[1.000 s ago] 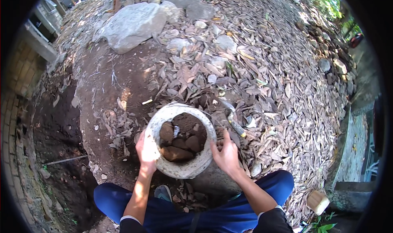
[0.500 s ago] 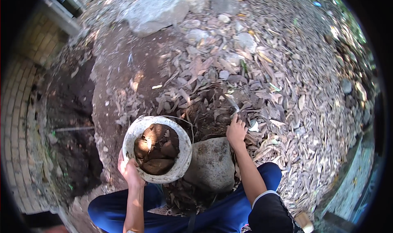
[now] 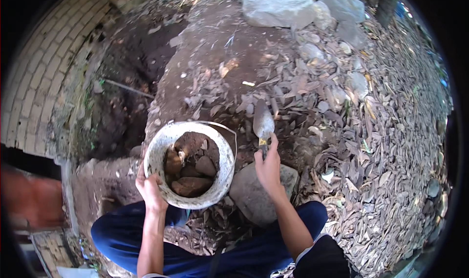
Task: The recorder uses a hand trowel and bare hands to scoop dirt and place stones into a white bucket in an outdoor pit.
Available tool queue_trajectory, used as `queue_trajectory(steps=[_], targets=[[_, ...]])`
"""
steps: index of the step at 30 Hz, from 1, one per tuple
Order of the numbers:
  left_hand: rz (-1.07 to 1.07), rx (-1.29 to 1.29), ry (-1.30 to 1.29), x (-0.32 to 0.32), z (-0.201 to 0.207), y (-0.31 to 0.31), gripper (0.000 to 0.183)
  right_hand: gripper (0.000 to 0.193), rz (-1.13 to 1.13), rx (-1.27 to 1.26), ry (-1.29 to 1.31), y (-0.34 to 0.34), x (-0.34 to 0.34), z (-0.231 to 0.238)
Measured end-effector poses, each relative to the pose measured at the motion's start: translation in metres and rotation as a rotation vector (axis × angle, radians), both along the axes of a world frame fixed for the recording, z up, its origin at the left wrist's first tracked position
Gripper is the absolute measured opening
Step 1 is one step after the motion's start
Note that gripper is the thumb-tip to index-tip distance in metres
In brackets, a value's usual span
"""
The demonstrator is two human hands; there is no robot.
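My left hand (image 3: 151, 190) grips the near left rim of a white, dirt-stained bucket (image 3: 222, 180), thumb over the edge. Inside lie several brown stones (image 3: 191, 186) and loose soil. A thin wire handle (image 3: 234, 136) hangs at the bucket's right side. In my right hand (image 3: 268, 164) is a small trowel (image 3: 263, 121), its fingers wrapped round the dark handle. The blade points away from me, above the leaf-covered soil right of the bucket. A large flat grey stone (image 3: 249, 194) sits in front of me, partly behind my right forearm.
Big pale rocks (image 3: 278, 7) lie at the far side. Dry leaves (image 3: 391, 165) cover the ground to the right. On the left a dark trench (image 3: 128, 78) runs along a brick wall (image 3: 44, 87), with a thin rod (image 3: 128, 88) across it. An orange-red blurred shape (image 3: 31, 197) stands at the lower left.
My view has turned left. The right hand has drawn back toward the bucket with the trowel, whose blade now shows clearly. My left hand still holds the bucket's rim; more soil shows inside.
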State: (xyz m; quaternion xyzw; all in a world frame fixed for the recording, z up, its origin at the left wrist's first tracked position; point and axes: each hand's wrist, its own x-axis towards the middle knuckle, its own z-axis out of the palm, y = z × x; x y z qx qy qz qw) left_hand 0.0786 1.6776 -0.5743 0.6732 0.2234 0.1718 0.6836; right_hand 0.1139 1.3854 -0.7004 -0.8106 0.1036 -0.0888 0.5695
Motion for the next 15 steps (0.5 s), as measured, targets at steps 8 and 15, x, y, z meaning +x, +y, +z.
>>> queue_trajectory(steps=[8, 15], targets=[[0.078, -0.035, 0.004, -0.048, -0.016, 0.096, 0.057, 0.067, 0.087, -0.117, -0.001, 0.07, -0.013, 0.023], [0.278, -0.143, -0.042, -0.117, -0.073, 0.208, 0.059, 0.063, 0.31, -0.123, -0.021, 0.177, -0.051, 0.051]])
